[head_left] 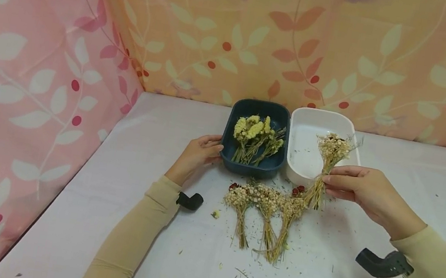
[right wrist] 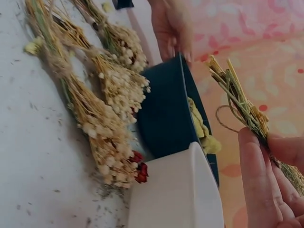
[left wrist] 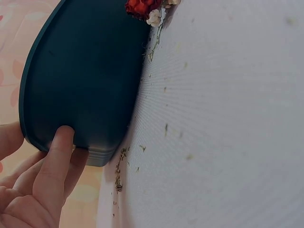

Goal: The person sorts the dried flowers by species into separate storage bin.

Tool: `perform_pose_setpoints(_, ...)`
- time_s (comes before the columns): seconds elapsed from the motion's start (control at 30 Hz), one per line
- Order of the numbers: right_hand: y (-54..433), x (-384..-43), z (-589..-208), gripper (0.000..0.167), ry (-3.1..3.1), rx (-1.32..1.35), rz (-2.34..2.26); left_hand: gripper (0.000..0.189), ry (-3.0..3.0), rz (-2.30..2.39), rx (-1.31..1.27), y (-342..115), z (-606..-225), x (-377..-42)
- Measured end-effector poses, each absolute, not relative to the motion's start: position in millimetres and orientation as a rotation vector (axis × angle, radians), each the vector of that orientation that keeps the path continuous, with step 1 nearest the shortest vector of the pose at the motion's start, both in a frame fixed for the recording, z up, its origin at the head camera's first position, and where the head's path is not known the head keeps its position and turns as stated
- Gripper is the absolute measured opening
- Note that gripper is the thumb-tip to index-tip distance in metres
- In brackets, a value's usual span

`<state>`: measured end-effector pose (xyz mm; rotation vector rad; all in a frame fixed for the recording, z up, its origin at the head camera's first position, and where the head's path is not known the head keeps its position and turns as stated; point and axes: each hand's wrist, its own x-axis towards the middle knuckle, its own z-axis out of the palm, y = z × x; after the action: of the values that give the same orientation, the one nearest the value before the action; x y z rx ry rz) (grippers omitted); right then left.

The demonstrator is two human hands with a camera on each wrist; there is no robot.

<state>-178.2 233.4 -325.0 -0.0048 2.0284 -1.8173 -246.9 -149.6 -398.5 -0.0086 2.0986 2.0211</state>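
Note:
My right hand (head_left: 361, 187) pinches a tied bunch of dried flowers (head_left: 333, 149) by its stems, its small cream heads upright over the white tub (head_left: 322, 118). A loop of twine (right wrist: 223, 118) sticks out beside those stems. My left hand (head_left: 198, 154) touches the left outer side of the dark blue tub (head_left: 224, 132), fingertips on its wall in the left wrist view. Inside that tub lie bunches of yellow dried flowers (head_left: 252, 129). In front of both tubs, three cream bunches (head_left: 268, 199) lie side by side on the table, with dark red blooms (head_left: 298, 191) among their heads.
The white-covered table (head_left: 150, 156) is strewn with stem scraps (head_left: 243, 273) and a small yellow bit of flower (head_left: 215, 214). Behind it hangs a leaf-patterned orange curtain (head_left: 253, 56), and a pink one (head_left: 37, 95) stands along the left.

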Motion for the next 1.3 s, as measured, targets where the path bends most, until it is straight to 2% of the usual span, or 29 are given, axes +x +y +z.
perform_pose_setpoints(0.93, 233.1, -250.3, -317.4, 0.019, 2.015, 0.002, -1.754, 0.049, 2.093, 2.029, -0.009, -148.5, -395.7, -244.9)
perform_pose_setpoints(1.3, 232.9, -271.1, -331.1, 0.023, 2.006, -0.014, -1.739, 0.05, 2.099, 2.014, -0.008, -148.2, -397.5, -246.7)
